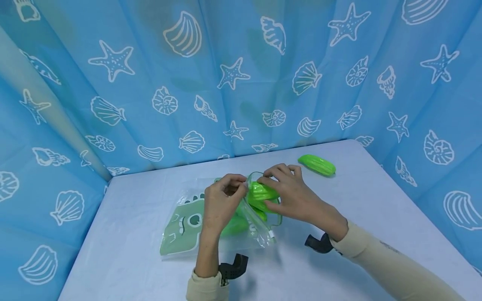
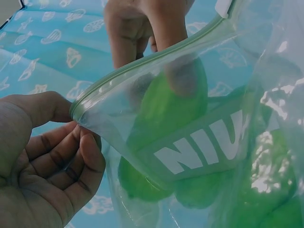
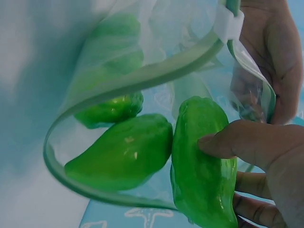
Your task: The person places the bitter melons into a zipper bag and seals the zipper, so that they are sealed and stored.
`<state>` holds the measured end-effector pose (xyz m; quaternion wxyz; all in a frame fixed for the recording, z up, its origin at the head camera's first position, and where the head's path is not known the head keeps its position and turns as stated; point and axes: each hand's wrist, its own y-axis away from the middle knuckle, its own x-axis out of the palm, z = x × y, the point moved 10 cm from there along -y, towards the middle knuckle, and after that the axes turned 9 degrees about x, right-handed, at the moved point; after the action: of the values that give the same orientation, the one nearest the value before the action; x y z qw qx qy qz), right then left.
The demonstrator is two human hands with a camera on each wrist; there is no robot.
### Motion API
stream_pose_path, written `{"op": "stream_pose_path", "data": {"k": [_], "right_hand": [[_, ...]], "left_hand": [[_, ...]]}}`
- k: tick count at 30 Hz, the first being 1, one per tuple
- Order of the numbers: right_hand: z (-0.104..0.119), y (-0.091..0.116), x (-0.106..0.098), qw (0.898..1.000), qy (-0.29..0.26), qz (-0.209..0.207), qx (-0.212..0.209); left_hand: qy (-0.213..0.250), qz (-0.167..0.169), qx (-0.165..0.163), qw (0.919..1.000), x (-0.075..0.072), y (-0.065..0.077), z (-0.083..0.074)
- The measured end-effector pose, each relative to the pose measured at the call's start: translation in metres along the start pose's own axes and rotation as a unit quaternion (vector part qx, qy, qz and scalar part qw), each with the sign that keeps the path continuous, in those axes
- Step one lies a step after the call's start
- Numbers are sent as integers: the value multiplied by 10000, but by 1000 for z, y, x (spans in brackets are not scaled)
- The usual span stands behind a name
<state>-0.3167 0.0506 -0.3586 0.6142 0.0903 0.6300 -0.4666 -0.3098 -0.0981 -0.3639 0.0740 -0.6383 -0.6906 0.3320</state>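
My left hand pinches the rim of a clear zip bag with a green cartoon print, near one corner of its mouth. The fingers of my right hand hold a glossy green pepper in the bag's opening, thumb on its near side. In the right wrist view another green pepper lies just inside the rim, and a further one sits deeper in the bag. Through the film in the left wrist view, the held pepper stands under my right fingers.
One loose green pepper lies on the white tabletop at the back right. A white zip slider sits on the bag's rim. A blue curtain with shell prints borders the table.
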Motion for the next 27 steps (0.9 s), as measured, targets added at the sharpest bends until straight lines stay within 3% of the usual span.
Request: {"op": "stream_pose_path", "data": {"k": [19, 27], "right_hand": [[23, -8, 14, 9974, -453, -472, -293], [19, -7, -7, 9929, -958, -588, -401]], "left_hand": [[134, -76, 3, 9999, -3, 1, 2], [172, -215, 89, 9996, -12, 0, 1]]}}
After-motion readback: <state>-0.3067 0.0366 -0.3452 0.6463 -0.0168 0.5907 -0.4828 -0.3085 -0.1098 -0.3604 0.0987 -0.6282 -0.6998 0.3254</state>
